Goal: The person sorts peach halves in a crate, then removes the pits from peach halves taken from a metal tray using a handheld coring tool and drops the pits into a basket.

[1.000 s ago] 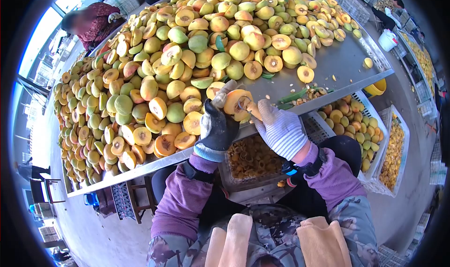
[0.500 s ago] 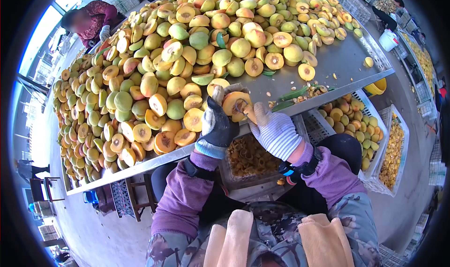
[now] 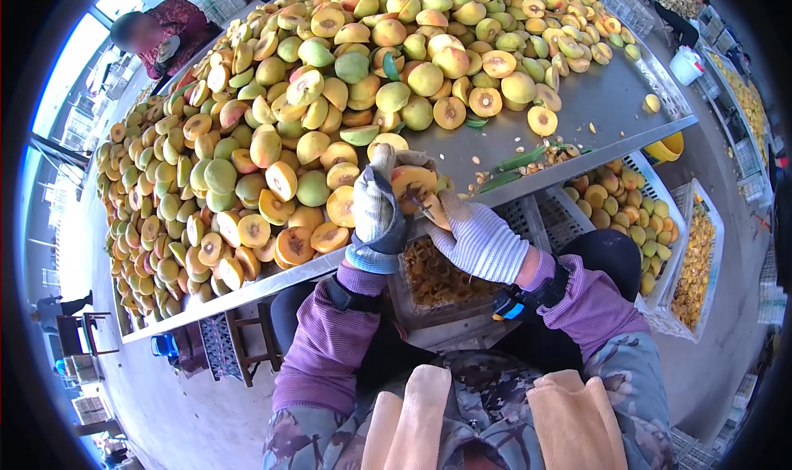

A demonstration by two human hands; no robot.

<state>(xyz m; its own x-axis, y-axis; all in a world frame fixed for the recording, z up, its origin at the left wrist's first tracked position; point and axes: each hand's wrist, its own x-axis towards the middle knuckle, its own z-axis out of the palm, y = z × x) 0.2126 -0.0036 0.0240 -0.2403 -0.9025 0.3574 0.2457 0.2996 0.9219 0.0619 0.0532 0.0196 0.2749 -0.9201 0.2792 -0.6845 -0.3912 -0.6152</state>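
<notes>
My left hand (image 3: 378, 214), in a grey and white work glove, is wrapped around a yellow peach half (image 3: 415, 179). The cut face is turned up toward me, with a brown hollow at its middle. My right hand (image 3: 487, 241), in a white striped knit glove, grips a small pitting tool (image 3: 435, 212) by its light wooden handle. The tool's thin metal end meets the cut face; its tip is hidden in the flesh. Both hands are above the near edge of a metal table (image 3: 594, 111), beside a large heap of peach halves (image 3: 305, 124).
Loose pits and green leaves (image 3: 520, 161) lie by the table edge. Under it is a crate of peelings or scraps (image 3: 441, 276). To the right stand a crate of peaches (image 3: 627, 210), another of yellow pieces (image 3: 693, 272) and a yellow bucket (image 3: 665, 148). Another person (image 3: 169, 37) works at far left.
My left hand has rolled with the peach half, showing more of the glove's pale side. The tool's metal loop is less visible now. The person at far left has pulled a gloved hand in.
</notes>
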